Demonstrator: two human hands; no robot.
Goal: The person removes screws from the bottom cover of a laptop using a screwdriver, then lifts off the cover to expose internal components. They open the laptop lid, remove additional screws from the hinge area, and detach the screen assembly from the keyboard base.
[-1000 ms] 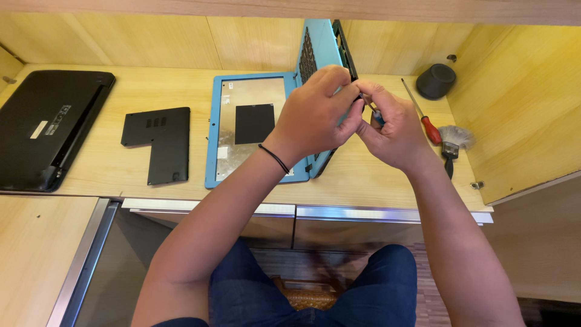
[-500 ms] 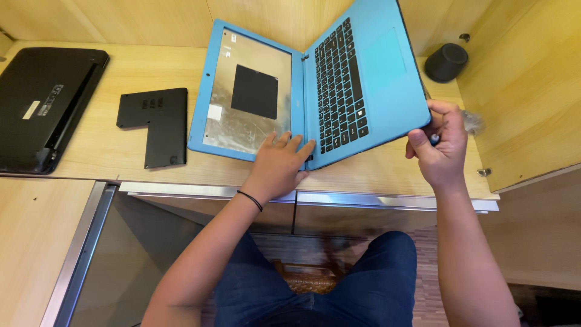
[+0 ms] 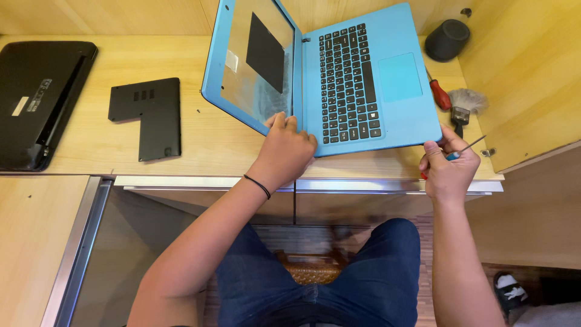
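A light blue laptop (image 3: pixel 387 79) lies open on the wooden desk (image 3: pixel 181 139), keyboard facing up on the right. Its lid (image 3: pixel 254 60) has no screen panel, only a bare frame with a black patch. My left hand (image 3: pixel 284 151) grips the laptop at the hinge by the near edge. My right hand (image 3: pixel 448 166) sits at the laptop's near right corner and holds a small screwdriver (image 3: pixel 466 148) with a thin metal shaft pointing right.
A black laptop (image 3: pixel 39 100) lies at the far left, with a black cover panel (image 3: pixel 148 115) beside it. A red-handled screwdriver (image 3: pixel 439 94), a small brush (image 3: pixel 463 106) and a dark round speaker (image 3: pixel 446 39) sit at the right by the wooden side wall.
The blue laptop went from held on edge to lying open with the keyboard up. My left hand shifted to the hinge, and my right hand came off the corner with the screwdriver.
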